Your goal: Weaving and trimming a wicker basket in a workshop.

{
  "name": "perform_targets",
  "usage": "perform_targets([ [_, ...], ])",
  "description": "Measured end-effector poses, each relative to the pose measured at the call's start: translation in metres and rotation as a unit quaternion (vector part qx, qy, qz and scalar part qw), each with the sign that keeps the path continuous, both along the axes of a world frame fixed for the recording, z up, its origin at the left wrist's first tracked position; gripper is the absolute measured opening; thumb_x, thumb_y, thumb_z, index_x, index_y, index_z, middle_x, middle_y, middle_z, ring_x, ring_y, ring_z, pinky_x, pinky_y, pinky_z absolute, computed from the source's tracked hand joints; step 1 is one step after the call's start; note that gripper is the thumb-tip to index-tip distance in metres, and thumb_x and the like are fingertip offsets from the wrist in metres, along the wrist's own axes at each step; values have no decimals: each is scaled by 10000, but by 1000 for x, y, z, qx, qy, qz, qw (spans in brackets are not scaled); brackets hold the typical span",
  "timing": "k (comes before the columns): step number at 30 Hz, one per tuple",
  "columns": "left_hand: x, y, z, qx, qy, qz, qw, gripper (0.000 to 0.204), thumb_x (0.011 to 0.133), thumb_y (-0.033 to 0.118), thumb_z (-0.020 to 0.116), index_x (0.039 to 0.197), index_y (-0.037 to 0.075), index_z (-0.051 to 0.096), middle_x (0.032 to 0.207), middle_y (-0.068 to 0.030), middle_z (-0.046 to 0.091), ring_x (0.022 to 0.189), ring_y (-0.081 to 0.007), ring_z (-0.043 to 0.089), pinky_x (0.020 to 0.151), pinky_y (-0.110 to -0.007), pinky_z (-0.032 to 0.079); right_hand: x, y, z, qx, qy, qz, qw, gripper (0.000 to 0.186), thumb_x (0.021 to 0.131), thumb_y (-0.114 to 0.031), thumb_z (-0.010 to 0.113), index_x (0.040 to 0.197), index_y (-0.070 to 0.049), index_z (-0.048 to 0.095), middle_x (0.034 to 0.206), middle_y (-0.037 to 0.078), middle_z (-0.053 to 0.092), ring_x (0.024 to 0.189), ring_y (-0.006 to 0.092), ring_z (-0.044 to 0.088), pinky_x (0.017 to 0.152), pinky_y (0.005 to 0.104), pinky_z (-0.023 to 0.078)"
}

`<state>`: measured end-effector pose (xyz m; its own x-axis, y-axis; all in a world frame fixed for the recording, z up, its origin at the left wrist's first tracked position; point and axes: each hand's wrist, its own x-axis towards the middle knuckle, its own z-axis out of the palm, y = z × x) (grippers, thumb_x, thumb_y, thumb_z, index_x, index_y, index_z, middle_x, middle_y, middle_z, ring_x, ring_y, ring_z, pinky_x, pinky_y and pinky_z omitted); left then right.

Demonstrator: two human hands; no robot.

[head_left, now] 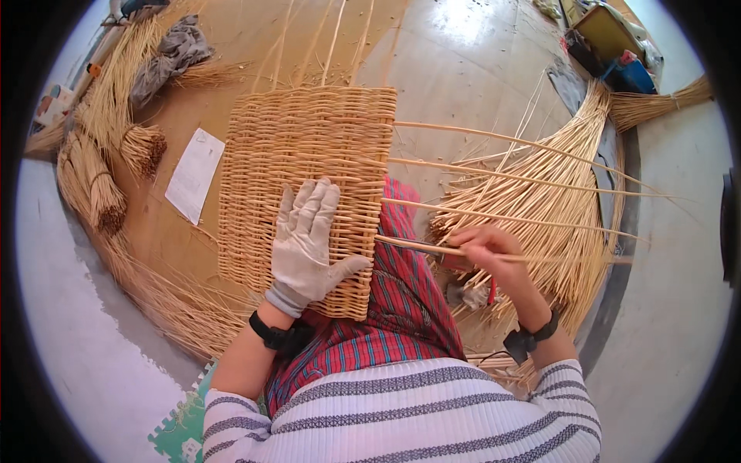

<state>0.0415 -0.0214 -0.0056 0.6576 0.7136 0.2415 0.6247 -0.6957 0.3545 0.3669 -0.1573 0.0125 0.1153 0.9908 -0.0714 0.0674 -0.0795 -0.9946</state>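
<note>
A rectangular woven wicker panel [309,139] lies across my lap on a red checked cloth [390,309]. My left hand [306,247], in a pale glove, rests flat on its lower part, fingers stretched out and thumb spread toward the right edge. Bare and closed, my right hand [495,255] pinches the lowest rod [413,244] that sticks out of that edge. Several more long rods [502,176] run out to the right above it, and others [332,46] extend from the panel's far edge. The fingertips partly hide the rod where I grip it.
A big spread bundle of rods [532,208] covers the floor at right. More bundles [104,193] lie along the left, beside a crumpled grey cloth [174,58]. A white paper sheet [195,174] is left of the panel. A blue container [631,76] stands at far right.
</note>
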Motion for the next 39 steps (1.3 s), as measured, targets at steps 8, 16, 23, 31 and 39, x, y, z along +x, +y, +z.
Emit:
perform_targets([
  [8,3,6,4,15,33,-15,999,1017,853,751,616,1584,78,403,1620,-195,379,1550,-363,274,1295,-564,101,-41,42,27,82,-436,238,864,371,1005,-249,521,1330,-201,692,771,82,622,667,274,653,540,414,530],
  [16,2,12,1,-29,19,-15,999,971,866,748,609,1569,100,442,1631,-197,354,1524,-410,307,1282,-581,113,-18,74,20,-112,-154,348,918,488,1091,-365,418,1529,-184,531,717,64,580,584,193,599,583,358,533],
  [23,-1,13,2,-52,2,-31,998,924,836,734,665,1536,154,501,1615,-195,374,1504,-422,335,1275,-575,148,-27,94,31,-314,-64,431,843,563,1142,-479,231,1607,-222,419,729,37,584,573,111,546,572,299,511],
  [31,-9,18,0,-28,-57,-38,997,815,820,629,754,1433,130,558,1564,-213,450,1476,-430,389,1267,-582,193,-37,91,49,-343,-79,397,847,520,1124,-425,373,1612,-244,394,1077,162,672,933,322,665,871,440,532],
  [39,-3,-9,-27,41,-143,-105,983,369,795,393,866,1121,255,763,1412,-34,643,1488,-309,437,1255,-571,253,-16,44,5,-189,-310,369,856,366,1012,-370,631,1266,-106,645,995,193,708,884,352,695,812,456,548],
])
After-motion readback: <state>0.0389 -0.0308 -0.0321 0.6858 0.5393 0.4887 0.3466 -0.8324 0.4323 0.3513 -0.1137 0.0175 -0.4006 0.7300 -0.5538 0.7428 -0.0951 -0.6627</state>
